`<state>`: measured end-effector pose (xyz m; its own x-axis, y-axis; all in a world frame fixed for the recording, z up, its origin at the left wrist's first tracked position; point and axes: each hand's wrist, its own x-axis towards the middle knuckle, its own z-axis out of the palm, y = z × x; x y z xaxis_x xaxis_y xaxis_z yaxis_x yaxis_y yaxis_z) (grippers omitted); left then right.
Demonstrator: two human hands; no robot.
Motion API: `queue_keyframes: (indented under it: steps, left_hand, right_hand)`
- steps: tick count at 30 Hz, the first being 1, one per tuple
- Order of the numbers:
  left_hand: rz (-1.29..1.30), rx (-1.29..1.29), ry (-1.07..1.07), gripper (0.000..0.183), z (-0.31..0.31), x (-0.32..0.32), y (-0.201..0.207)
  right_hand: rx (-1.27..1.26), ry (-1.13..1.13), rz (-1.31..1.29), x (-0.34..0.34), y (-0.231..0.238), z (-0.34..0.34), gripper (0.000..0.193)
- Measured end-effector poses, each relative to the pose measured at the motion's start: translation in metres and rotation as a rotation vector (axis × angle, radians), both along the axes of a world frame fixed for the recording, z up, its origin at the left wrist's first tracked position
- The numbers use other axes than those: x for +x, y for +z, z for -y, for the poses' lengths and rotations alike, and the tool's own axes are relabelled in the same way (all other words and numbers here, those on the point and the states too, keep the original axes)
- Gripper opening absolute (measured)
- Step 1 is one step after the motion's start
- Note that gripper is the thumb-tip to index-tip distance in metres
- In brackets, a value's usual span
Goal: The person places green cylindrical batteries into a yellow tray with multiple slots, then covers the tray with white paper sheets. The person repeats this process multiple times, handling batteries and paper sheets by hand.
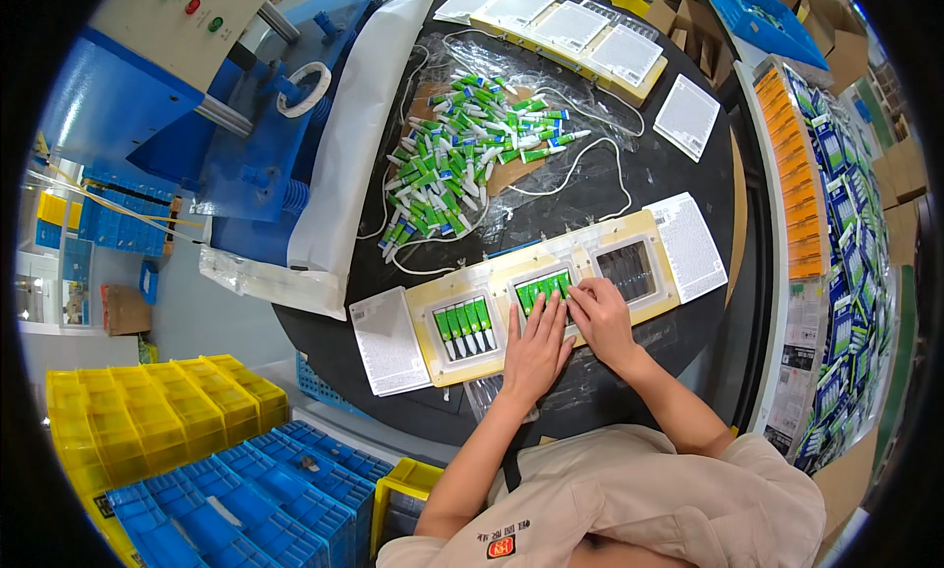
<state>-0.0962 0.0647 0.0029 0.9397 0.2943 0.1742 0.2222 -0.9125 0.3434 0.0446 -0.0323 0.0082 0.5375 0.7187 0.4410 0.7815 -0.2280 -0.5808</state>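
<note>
On the black table lies a cream-yellow fixture [423, 317] with three framed windows. Its left window holds a row of green tubes with white caps [464, 329]. More green tubes [543, 287] fill the middle window, partly covered by my hands. Clear empty moulded plastic [626, 271] shows in the right window. My left hand [536, 352] lies over the middle window's lower part, fingers stretched out and apart, gripping nothing. At that window's right edge, my right hand [605, 322] rests with bent fingers slightly apart, fingertips against the tubes; its thumb is hard to see.
A heap of green and white tubes [457, 160] sits on cardboard beyond the fixture. White printed cards [388, 342] lie at its ends; a second fixture [570, 42] stands at the back. White cords cross the table. A blue machine [226, 125] is left, yellow bins [147, 411] lower left.
</note>
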Motion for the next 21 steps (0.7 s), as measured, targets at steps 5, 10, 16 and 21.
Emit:
queue_keyframes:
  steps: [5,10,16,21]
  left_hand:
    - [0.025,-0.046,0.002,0.057,0.000,-0.001,0.002]
    - [0.230,0.167,0.184,0.041,-0.065,-0.003,0.007]
    - [-0.033,0.026,0.747,0.029,-0.220,0.010,-0.003]
    - [-0.026,0.072,0.624,0.037,-0.245,0.049,-0.019]
  right_hand:
    - [-0.068,-0.026,0.072,0.003,0.010,-0.005,0.022]
    - [0.053,-0.052,0.076,0.027,0.035,-0.039,0.010]
    - [-0.161,0.142,-0.058,0.051,0.032,-0.203,0.024]
    - [-0.449,0.032,-0.050,0.028,-0.009,-0.249,0.020]
